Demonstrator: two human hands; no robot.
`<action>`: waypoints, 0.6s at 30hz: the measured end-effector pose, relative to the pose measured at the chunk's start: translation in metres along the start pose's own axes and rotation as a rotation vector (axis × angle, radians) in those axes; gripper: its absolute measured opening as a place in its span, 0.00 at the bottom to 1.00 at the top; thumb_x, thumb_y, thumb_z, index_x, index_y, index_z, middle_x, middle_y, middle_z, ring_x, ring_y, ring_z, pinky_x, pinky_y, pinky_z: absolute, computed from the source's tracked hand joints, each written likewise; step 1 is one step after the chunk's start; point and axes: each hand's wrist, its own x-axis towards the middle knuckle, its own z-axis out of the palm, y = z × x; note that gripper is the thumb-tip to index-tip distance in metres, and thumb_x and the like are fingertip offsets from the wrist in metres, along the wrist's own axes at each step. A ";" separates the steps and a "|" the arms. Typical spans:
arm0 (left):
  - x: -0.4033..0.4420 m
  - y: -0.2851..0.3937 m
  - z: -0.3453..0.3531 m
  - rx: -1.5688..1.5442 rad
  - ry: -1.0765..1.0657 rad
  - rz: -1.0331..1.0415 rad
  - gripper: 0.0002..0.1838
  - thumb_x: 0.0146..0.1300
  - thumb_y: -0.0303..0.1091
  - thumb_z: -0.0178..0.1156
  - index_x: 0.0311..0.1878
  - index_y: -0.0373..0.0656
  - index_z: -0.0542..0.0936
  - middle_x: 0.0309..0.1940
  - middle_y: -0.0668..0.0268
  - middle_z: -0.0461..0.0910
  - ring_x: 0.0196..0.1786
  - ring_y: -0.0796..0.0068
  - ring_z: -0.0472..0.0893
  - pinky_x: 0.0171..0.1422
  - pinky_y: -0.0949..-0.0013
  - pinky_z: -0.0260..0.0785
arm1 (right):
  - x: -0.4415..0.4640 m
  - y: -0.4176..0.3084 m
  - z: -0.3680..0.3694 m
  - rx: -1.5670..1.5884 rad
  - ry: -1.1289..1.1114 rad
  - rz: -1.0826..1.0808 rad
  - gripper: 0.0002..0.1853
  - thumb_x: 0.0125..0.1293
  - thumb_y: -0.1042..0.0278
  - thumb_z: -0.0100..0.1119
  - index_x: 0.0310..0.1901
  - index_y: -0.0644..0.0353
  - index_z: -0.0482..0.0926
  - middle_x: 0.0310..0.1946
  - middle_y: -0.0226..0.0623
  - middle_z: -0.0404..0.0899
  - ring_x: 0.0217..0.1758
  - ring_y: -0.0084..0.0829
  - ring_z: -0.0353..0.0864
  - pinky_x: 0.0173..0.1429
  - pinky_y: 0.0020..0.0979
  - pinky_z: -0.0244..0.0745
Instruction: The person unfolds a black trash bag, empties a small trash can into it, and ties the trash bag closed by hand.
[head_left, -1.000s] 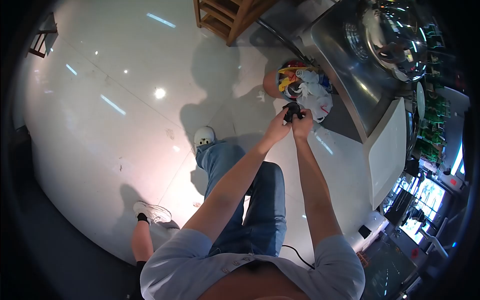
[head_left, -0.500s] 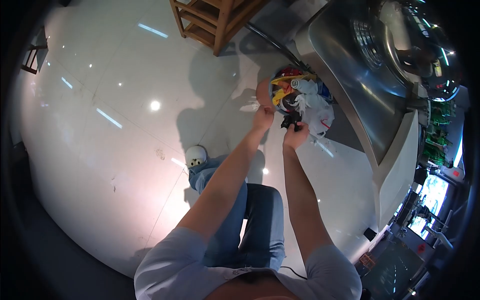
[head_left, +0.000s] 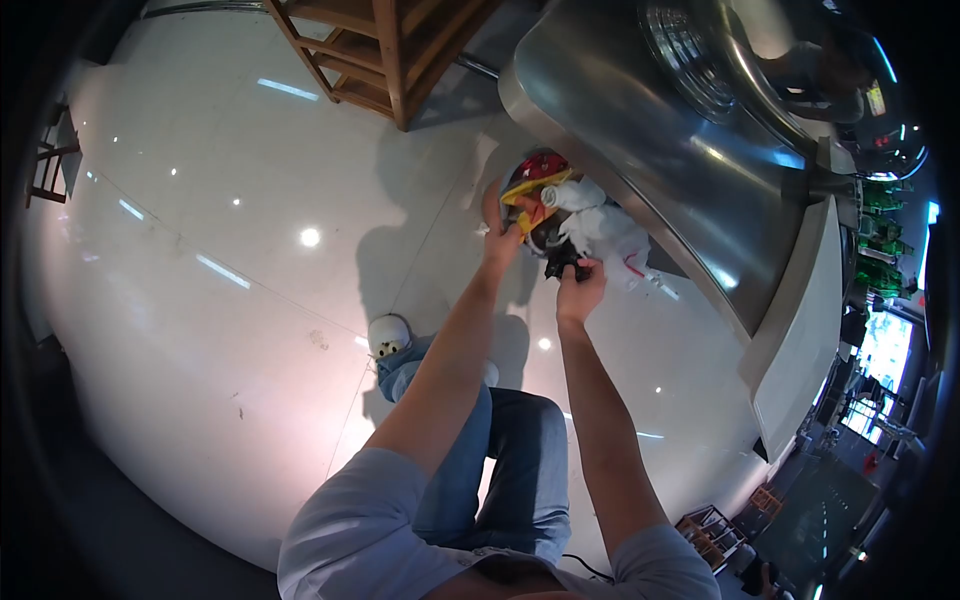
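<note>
- The right hand pinches a crumpled black bundle between thumb and fingers, just beside the near edge of the bin. It looks soft and loose, so a light pinch could let a fold slip and drop it to the floor.
- The left hand is at the bin's left near edge, by the yellow plastic; whether it pinches plastic or rim, I cannot tell. A hard pull there could tilt the bin.
- The bin stands on the floor by the left edge of the steel counter, heaped with a white roll-like item and a white plastic bag.
- That bag bulges past the bin's right edge — a nudge from the right hand could spill it.
- The counter edge hangs close to the heap — lifting carelessly could snag plastic or knock knuckles.
</note>
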 end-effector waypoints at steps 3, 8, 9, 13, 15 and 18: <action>-0.037 -0.030 -0.031 -0.060 -0.103 0.177 0.41 0.56 0.32 0.49 0.70 0.73 0.43 0.40 0.67 0.73 0.33 0.77 0.71 0.31 0.73 0.63 | -0.029 -0.004 -0.013 0.013 -0.105 0.049 0.12 0.46 0.80 0.59 0.34 0.64 0.72 0.30 0.38 0.73 0.33 0.33 0.75 0.40 0.31 0.72; -0.104 -0.050 -0.068 -0.196 0.018 -0.281 0.45 0.55 0.29 0.50 0.70 0.74 0.40 0.48 0.67 0.72 0.41 0.73 0.72 0.44 0.65 0.63 | -0.088 -0.013 -0.040 -0.101 -0.219 0.067 0.15 0.43 0.81 0.60 0.36 0.64 0.73 0.29 0.41 0.76 0.34 0.36 0.76 0.43 0.31 0.71; -0.117 -0.050 -0.073 -0.221 0.041 -0.371 0.46 0.54 0.28 0.51 0.70 0.74 0.39 0.51 0.68 0.70 0.43 0.72 0.71 0.48 0.62 0.62 | -0.097 -0.012 -0.045 -0.120 -0.306 0.111 0.15 0.42 0.81 0.61 0.36 0.64 0.73 0.29 0.41 0.76 0.35 0.36 0.77 0.44 0.31 0.71; -0.158 -0.069 -0.093 -0.363 -0.020 -0.480 0.47 0.53 0.23 0.49 0.70 0.72 0.40 0.60 0.66 0.63 0.45 0.71 0.73 0.51 0.59 0.63 | -0.129 -0.009 -0.061 -0.185 -0.321 0.033 0.13 0.43 0.80 0.60 0.34 0.63 0.73 0.29 0.40 0.73 0.33 0.36 0.74 0.41 0.33 0.70; -0.170 -0.080 -0.095 -0.241 0.127 -0.410 0.43 0.53 0.21 0.48 0.69 0.66 0.45 0.57 0.64 0.65 0.42 0.72 0.74 0.49 0.64 0.66 | -0.144 -0.010 -0.075 -0.189 -0.339 0.071 0.12 0.44 0.80 0.59 0.33 0.62 0.73 0.30 0.40 0.72 0.35 0.37 0.73 0.41 0.33 0.70; -0.194 -0.074 -0.105 -0.026 0.367 -0.171 0.35 0.53 0.20 0.47 0.66 0.55 0.57 0.50 0.59 0.69 0.41 0.72 0.75 0.44 0.69 0.69 | -0.166 -0.022 -0.104 -0.145 -0.358 0.099 0.10 0.45 0.79 0.58 0.32 0.61 0.73 0.30 0.40 0.70 0.35 0.38 0.72 0.40 0.33 0.69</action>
